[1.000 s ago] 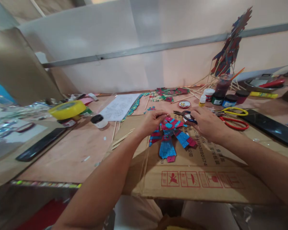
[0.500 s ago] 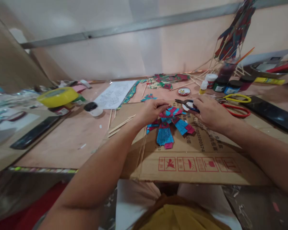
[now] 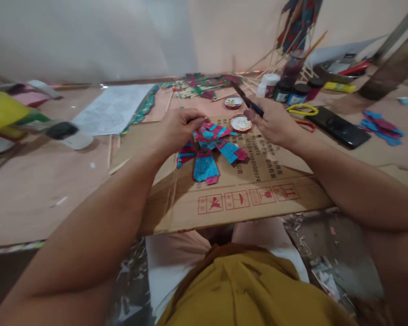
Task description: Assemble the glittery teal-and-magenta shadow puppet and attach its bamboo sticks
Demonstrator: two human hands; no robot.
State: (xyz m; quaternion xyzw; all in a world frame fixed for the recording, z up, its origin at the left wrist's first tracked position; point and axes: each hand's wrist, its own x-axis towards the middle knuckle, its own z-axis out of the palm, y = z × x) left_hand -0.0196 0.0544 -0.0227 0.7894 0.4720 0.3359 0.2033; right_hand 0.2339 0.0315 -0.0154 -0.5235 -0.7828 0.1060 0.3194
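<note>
A blue and magenta paper figure [image 3: 206, 165] with flared, sleeve-like limbs lies on the flattened cardboard [image 3: 275, 165]. My left hand [image 3: 180, 129] is closed in a pinch at its top edge. A tiny pale bit shows at those fingertips, too small to name. Dark-jawed pliers with blue handles [image 3: 253, 105] are in my right hand [image 3: 277, 123], raised with the jaws towards the upper left. Just below them sits a round lid with small pale pieces [image 3: 241, 123]. Behind it is a second lid with bits in it [image 3: 233, 102].
Paint jars [image 3: 297, 93], yellow-handled scissors [image 3: 302, 109] and a black phone [image 3: 338, 127] lie to the right. Another person's arm [image 3: 384, 74] reaches in there, near more blue-magenta pieces [image 3: 382, 127]. A drawing sheet [image 3: 114, 108] and a black-capped container [image 3: 71, 135] are leftward.
The view has swung to the right. My right hand has lifted the pliers, turning their jaws from leftward to upward. My left hand keeps its pinch at the figure. Another person's arm has come into view.
</note>
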